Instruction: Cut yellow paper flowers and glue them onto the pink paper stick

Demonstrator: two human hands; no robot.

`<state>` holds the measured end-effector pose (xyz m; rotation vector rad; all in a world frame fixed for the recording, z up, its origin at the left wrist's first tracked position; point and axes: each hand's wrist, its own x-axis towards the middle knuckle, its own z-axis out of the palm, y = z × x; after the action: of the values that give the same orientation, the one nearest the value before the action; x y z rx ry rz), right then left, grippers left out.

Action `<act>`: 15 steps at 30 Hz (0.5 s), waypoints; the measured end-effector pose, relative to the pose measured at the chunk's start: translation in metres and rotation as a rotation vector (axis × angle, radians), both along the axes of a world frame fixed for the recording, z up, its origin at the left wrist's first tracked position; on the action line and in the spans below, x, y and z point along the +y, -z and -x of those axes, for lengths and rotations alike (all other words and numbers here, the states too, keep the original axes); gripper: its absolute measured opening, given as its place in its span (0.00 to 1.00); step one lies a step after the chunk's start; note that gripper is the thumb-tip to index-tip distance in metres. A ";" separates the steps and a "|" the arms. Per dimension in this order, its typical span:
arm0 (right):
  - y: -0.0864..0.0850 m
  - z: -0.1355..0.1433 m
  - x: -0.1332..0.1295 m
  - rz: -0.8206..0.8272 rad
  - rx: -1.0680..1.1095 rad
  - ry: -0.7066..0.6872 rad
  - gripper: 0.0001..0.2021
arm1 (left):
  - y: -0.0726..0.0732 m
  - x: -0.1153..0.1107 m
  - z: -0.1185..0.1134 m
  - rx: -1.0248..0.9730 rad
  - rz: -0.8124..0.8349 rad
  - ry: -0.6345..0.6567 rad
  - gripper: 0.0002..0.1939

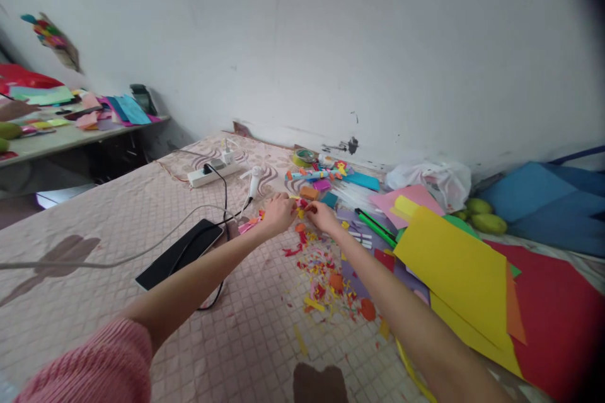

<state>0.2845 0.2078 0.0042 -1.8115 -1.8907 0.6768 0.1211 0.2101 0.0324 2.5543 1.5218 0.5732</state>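
Observation:
My left hand [280, 211] and my right hand [322, 215] meet over the middle of the table, fingers pinched. Between their fingertips is a small red and yellow craft piece [301, 204], partly hidden by the fingers. Below them lie many scraps of cut foam or paper [326, 264] in red, orange and yellow. A white glue gun [254, 182] stands just beyond my left hand. An orange block [309, 192] lies behind the fingertips, and a green utility knife [377, 228] rests to the right of my right hand.
Yellow sheets [454, 271] and a red sheet [548, 308] cover the right side. A power strip [213, 174], cables and a black phone-like slab [182, 253] lie on the left. A tape roll [304, 157] and plastic bag [435, 184] sit near the wall. Another table [94, 133] stands far left.

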 end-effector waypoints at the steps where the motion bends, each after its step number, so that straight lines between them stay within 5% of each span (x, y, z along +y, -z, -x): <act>1: 0.000 0.000 0.000 0.003 0.006 0.000 0.14 | 0.000 0.000 -0.001 0.005 0.001 0.000 0.10; 15: -0.004 0.007 -0.004 0.234 0.287 0.084 0.15 | 0.005 0.002 -0.005 0.003 0.014 0.000 0.09</act>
<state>0.2776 0.2043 0.0086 -1.8049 -1.5934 1.1010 0.1259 0.2126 0.0278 2.5460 1.5210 0.5562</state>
